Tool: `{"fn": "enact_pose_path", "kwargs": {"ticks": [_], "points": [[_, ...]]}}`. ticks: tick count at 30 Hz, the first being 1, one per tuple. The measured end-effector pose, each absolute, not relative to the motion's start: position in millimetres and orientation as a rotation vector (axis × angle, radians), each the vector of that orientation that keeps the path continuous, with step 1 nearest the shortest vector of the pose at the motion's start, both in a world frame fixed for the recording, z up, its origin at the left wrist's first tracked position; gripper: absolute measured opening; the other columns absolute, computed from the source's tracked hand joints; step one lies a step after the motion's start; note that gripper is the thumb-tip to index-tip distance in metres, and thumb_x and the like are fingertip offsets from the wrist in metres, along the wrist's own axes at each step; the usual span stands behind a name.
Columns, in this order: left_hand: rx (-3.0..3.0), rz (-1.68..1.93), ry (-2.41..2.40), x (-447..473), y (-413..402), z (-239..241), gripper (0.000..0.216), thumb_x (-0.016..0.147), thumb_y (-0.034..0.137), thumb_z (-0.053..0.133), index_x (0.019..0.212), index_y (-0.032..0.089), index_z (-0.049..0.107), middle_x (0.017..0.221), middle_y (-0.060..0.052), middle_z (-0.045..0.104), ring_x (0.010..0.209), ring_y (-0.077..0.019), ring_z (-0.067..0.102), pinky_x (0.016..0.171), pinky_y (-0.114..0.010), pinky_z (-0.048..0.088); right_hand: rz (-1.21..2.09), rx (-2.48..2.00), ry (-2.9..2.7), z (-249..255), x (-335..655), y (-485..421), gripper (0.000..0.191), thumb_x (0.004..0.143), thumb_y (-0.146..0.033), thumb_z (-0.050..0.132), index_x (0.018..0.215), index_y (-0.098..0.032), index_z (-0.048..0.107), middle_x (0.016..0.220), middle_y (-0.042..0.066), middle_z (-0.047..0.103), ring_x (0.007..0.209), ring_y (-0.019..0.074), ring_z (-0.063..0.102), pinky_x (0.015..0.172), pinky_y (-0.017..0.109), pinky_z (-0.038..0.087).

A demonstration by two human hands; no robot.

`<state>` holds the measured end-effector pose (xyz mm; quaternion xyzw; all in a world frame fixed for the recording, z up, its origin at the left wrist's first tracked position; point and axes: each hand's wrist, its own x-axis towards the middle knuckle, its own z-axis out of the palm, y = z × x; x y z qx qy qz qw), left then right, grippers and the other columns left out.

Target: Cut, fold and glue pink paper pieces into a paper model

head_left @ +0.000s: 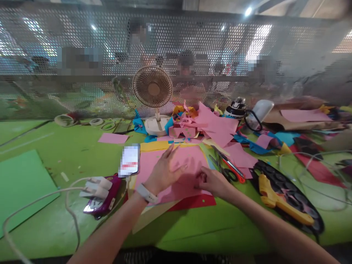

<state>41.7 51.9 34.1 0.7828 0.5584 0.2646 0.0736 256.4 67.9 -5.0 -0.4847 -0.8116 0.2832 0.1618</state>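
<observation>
In the head view, a pink sheet [181,185] lies on the green counter [220,234] in front of the person, on top of other coloured paper: a yellow sheet [154,146] shows along its far edge, a red sheet [192,202] and a cream sheet [148,217] along its near edge. The left hand [162,170], with a pale band [147,193] at the wrist, is over the pink sheet, its fingers [168,152] stretched out and the thumb apart, gripping nothing. The right hand [213,181] is at the sheet's right side with its fingers [202,176] curled in; whether they pinch the paper, I cannot tell. Left of the paper lies a phone [130,159] with its screen lit, and nearer the person a purple device [117,187] with white plugs [96,187] on it. Just beyond the right hand are black-handled scissors [230,174] and a red-orange cutter [233,168]. Farther right, a yellow glue gun [284,205] rests on a black tray [264,169] with round hollows. Behind the sheet stand a fan [154,88] and a heap of pink, blue and yellow paper pieces [217,124], in front of a perforated screen [110,29]
</observation>
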Motion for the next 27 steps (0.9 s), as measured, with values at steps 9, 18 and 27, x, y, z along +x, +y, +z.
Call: {"fn": "enact_pose_path", "kwargs": {"ticks": [9, 18, 27], "points": [[2.662, 0.413, 1.196, 29, 69, 31, 0.088, 0.068, 0.063, 0.06, 0.138, 0.019, 0.03, 0.144, -0.011, 0.03, 0.132, -0.0268, 0.027, 0.106, -0.043, 0.027, 1.007, -1.254, -2.028, 9, 264, 83, 0.029, 0.074, -0.047, 0.06, 0.08, -0.018, 0.058, 0.062, -0.003, 0.052, 0.056, 0.0112, 0.048, 0.049, 0.022, 0.037], [2.871, 0.686, 1.239, 36, 68, 22, 0.033, 0.092, 0.017, 0.036, 0.119, 0.014, 0.053, 0.121, -0.01, 0.059, 0.115, -0.0189, 0.052, 0.103, -0.044, 0.033, 0.987, -1.17, -1.85, 24, 291, 53, 0.029, 0.086, -0.043, 0.048, 0.099, -0.019, 0.058, 0.08, 0.004, 0.062, 0.07, 0.0158, 0.06, 0.064, 0.03, 0.051], [2.713, 1.023, 1.336, 26, 70, 20, 0.035, 0.089, 0.017, 0.041, 0.122, 0.019, 0.052, 0.121, -0.006, 0.06, 0.112, -0.0179, 0.055, 0.1, -0.041, 0.04, 0.186, -1.084, -2.723, -11, 303, -15, 0.064, 0.079, -0.061, 0.048, 0.129, -0.022, 0.048, 0.147, 0.013, 0.023, 0.133, 0.0329, 0.022, 0.104, 0.051, 0.025]]}}
